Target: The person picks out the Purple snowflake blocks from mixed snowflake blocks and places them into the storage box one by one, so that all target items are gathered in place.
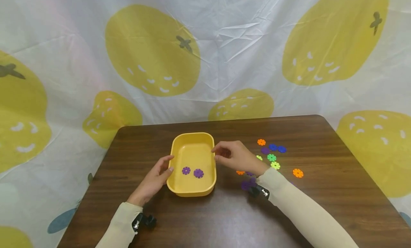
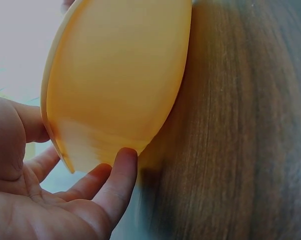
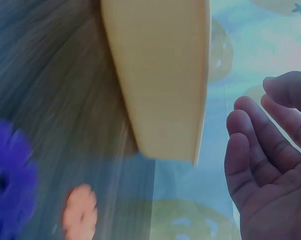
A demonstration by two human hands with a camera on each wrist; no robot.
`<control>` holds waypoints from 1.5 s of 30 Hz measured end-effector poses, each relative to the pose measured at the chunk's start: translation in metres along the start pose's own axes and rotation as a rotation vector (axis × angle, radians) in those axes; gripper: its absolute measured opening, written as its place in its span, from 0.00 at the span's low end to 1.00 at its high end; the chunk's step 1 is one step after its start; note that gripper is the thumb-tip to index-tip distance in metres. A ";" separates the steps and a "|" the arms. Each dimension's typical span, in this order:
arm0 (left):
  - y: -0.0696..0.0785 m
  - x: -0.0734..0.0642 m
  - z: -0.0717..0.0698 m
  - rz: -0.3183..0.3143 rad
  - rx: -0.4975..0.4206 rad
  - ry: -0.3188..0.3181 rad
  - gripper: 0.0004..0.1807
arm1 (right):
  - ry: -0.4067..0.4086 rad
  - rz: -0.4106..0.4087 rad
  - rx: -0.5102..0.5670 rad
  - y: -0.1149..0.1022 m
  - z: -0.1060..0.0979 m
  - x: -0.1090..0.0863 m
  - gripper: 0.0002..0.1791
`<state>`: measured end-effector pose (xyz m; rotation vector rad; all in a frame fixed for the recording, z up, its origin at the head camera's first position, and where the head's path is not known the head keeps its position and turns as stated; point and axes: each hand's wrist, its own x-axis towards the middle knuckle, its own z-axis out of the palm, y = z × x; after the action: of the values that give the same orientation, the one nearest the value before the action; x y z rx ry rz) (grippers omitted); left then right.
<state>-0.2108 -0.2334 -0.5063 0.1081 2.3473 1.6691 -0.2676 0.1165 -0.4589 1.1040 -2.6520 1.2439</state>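
A yellow plastic bin (image 1: pixel 192 187) stands on the table, with two purple notched plastic discs (image 1: pixel 198 173) lying in it. My left hand (image 1: pixel 155 179) holds the bin's left side; in the left wrist view the thumb is at the rim and the fingertips (image 2: pixel 125 157) press the outer wall. My right hand (image 1: pixel 236 155) is at the bin's right rim, its fingers loosely curled. Nothing shows between those fingers in the right wrist view, where the hand (image 3: pixel 270 165) appears apart from the bin wall (image 3: pixel 160 75).
Right of the bin, several loose notched discs lie scattered, among them an orange disc (image 1: pixel 298 173), a green disc (image 1: pixel 271 157) and a blue disc (image 1: pixel 282 149). My right forearm (image 1: pixel 298 201) passes over part of them. A patterned curtain (image 1: pixel 218 55) hangs behind the table (image 1: pixel 340 176).
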 end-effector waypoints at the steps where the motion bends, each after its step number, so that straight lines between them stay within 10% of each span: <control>1: 0.000 0.000 0.000 0.000 0.005 -0.001 0.28 | -0.001 0.007 0.002 0.002 -0.002 -0.004 0.10; 31: -0.001 0.000 0.001 -0.004 -0.002 0.000 0.29 | 0.047 0.112 -0.104 0.058 -0.068 -0.102 0.10; 45: -0.003 0.000 0.001 0.004 -0.019 0.008 0.29 | -0.086 0.169 -0.132 0.081 -0.069 -0.125 0.15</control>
<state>-0.2107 -0.2339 -0.5097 0.1021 2.3378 1.6971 -0.2410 0.2724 -0.5025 0.9537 -2.8959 1.0458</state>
